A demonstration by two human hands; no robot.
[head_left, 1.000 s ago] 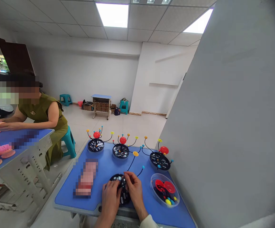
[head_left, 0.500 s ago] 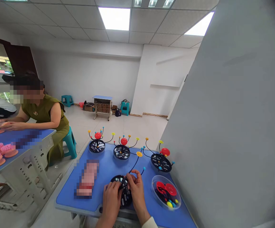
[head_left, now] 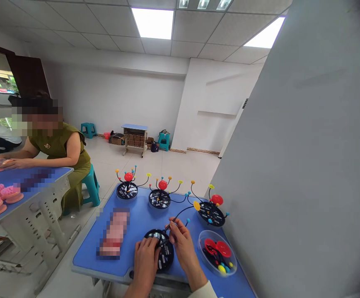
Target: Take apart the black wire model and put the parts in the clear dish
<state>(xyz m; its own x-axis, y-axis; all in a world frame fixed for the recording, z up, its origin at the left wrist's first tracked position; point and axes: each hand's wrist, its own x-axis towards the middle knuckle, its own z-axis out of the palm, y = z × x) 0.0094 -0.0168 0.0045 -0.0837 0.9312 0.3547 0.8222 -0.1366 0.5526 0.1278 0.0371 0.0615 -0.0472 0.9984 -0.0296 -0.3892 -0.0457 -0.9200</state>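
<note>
In front of me on the blue desk lies a round black base (head_left: 166, 253) with light printing on its top. My left hand (head_left: 145, 263) is closed over its left side, fingers curled on the top and holding it down. Between the thumb and fingertips of my right hand (head_left: 183, 248) is a thin curved black rod (head_left: 182, 211) with an orange-yellow disc (head_left: 196, 205) on its far end. The rod's lower end meets the base near its upper edge; whether it is seated there I cannot tell. A small blue ball (head_left: 188, 222) shows just beyond my right fingers.
Three planet models, left (head_left: 127, 190), middle (head_left: 159, 199) and right (head_left: 211, 213), stand along the desk's far side. A clear bowl (head_left: 236, 261) at right holds red domes, balls and black rods. A blurred pinkish object (head_left: 114, 234) lies left. A person (head_left: 61, 145) sits at another desk.
My right hand has shifted slightly right, and the rod now leans farther right with its orange-yellow tip lower. My left hand stays on the base.
</note>
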